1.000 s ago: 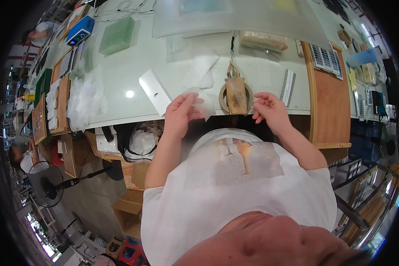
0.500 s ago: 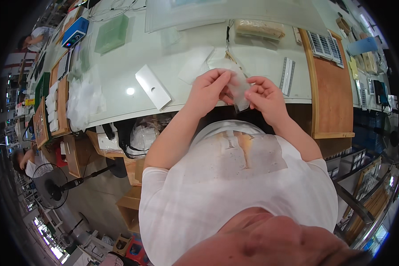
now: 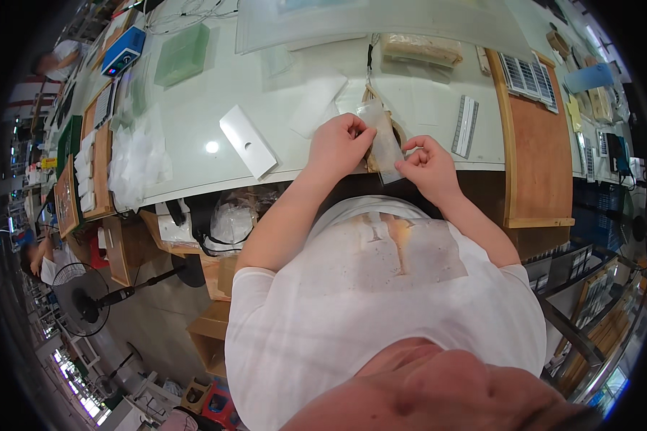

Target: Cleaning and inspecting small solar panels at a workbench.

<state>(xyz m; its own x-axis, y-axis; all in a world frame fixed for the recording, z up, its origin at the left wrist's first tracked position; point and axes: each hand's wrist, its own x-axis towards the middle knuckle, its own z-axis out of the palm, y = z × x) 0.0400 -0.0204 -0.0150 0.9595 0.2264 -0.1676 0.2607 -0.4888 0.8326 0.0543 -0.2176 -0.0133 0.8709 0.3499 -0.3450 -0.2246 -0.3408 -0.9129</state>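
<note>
Thumbs and fingers pinched closed, a worker's left hand (image 3: pixel 341 147) and right hand (image 3: pixel 429 169) hold a translucent strip (image 3: pixel 385 149) between them, a ruler (image 3: pixel 465 127) lying right of the grip.

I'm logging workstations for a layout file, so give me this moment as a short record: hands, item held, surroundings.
Left hand: pinching the left edge of a translucent plastic strip
Right hand: fingertips pinching the strip's near right edge
Beneath strip: tan ring, partly hidden
Left of hands: white piece with a round hole, lying on the table
Right of hands: ruler
Farther left: green block, blue box-shaped device
</note>
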